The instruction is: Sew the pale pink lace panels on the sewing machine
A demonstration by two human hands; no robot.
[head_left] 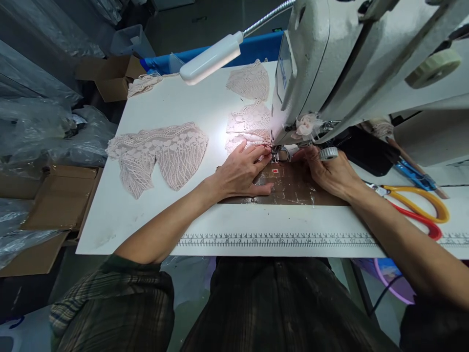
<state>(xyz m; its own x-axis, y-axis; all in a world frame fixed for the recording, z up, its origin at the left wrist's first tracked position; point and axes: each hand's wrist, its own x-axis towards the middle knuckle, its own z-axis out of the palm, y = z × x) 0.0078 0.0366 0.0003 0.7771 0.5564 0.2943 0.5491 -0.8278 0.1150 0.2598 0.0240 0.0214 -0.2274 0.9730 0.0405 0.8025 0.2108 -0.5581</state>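
Pale pink lace (251, 122) lies on the table at the sewing machine's needle, its near edge by the metal presser foot (275, 154). My left hand (240, 171) rests on the lace edge and the brown cover plate (293, 188), fingers stretched out and thumb apart. On the other side of the presser foot, my right hand (330, 173) has its fingers curled in close to the foot. Whatever those fingertips pinch is hidden. Above the hands stands the white sewing machine head (315, 58), with a pale fabric flower (307, 125) on it.
Another lace piece (164, 151) lies at left, and one (251, 80) lies farther back. Scissors with yellow and red handles (421, 200) and a black phone (370, 150) are at right. A white lamp (210, 59) hangs above. A printed ruler (278, 240) runs along the front edge.
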